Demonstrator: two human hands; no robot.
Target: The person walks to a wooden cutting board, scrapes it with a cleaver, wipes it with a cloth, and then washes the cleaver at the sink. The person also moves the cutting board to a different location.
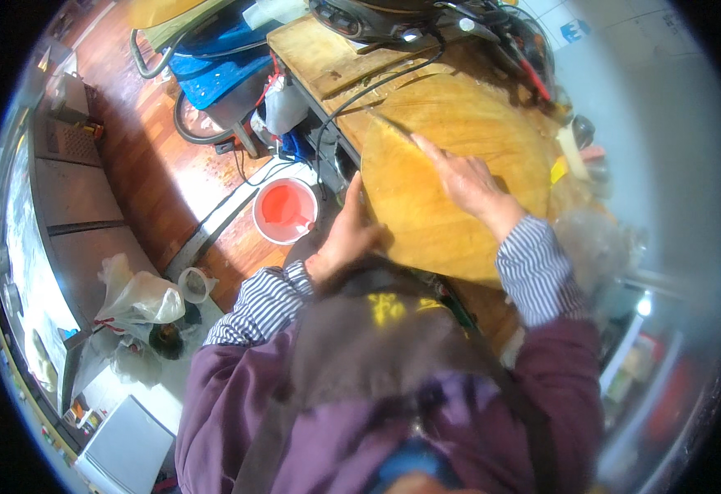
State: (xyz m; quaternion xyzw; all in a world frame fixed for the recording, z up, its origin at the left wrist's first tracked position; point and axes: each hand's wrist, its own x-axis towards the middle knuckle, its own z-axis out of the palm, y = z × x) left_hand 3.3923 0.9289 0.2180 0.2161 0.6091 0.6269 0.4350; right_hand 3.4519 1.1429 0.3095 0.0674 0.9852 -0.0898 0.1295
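A large round wooden cutting board (451, 222) lies on the worktop before me. My right hand (472, 185) is over its top, closed, with the index finger stretched forward along a knife (392, 123). Only the knife's narrow dark blade shows; it points to the far left across the board's edge, and the handle is hidden in the hand. At the board's near left edge is my left hand (348, 235), gripping the rim with one finger lying along it. Some of its fingers are out of sight.
Below the left edge, a white bucket (258, 216) with red inside stands on the floor. A black cable (369, 86) crosses the worktop near a dark appliance (369, 20). Plastic bags (142, 296) hang at the left, and a blue-topped stool (220, 78) stands far left.
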